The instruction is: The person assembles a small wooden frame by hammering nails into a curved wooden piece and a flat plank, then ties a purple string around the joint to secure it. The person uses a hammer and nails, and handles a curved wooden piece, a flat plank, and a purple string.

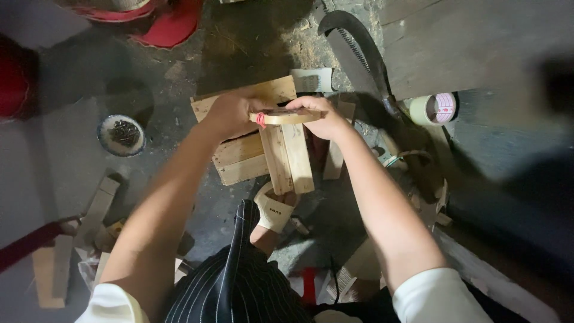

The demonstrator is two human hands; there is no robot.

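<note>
Both hands grip a flat pale wooden piece (286, 116), its long axis running left to right. The left hand (230, 115) fingers wrap its left end; the right hand (320, 116) fingers clasp its right. It sits atop upright pale wooden slats (288, 158). A cream tape roll (435, 109) with a pink-marked label lies at right on the floor.

Upper left of the frame, the red objects (161, 21) are cut off by the top edge. The dark blur (559, 84) at the right edge is unreadable. The bowl (121, 135) holds contents too small to tell.
</note>
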